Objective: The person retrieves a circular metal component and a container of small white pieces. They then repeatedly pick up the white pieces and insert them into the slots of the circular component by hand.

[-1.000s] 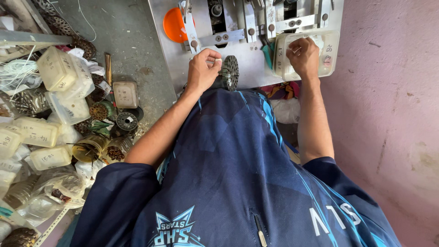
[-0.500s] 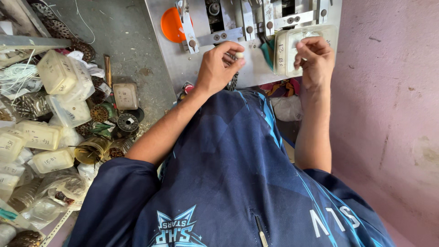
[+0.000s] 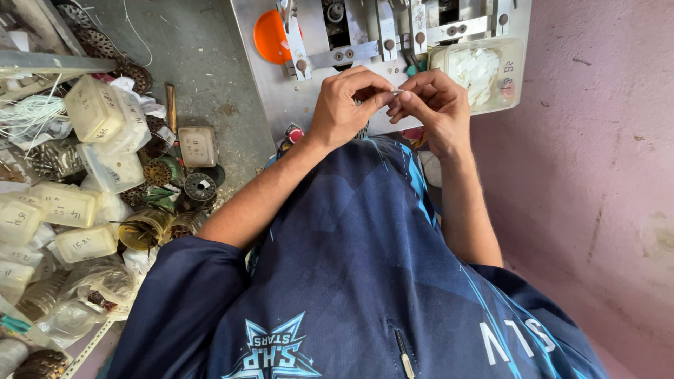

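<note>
A tiny pale piece point(image 3: 397, 92) sits pinched between the two hands, up in front of the metal machine point(image 3: 281, 91). The left hand point(image 3: 345, 107) and the right hand point(image 3: 430, 105) meet there, fingertips pressed together on the piece. It is too small to tell what it is.

Just beyond the right hand stands a clear plastic box point(image 3: 484, 70) full of white bits. An orange disc point(image 3: 270, 36) lies on the machine plate to the far left.

Off to the left, the grey floor point(image 3: 196, 63) is crowded with cloudy plastic tubs point(image 3: 105, 119) with handwritten labels, a small square tin point(image 3: 197, 146), round metal coils point(image 3: 200, 187) and white string point(image 3: 31, 116). A pink wall point(image 3: 597, 140) stands on the right.
</note>
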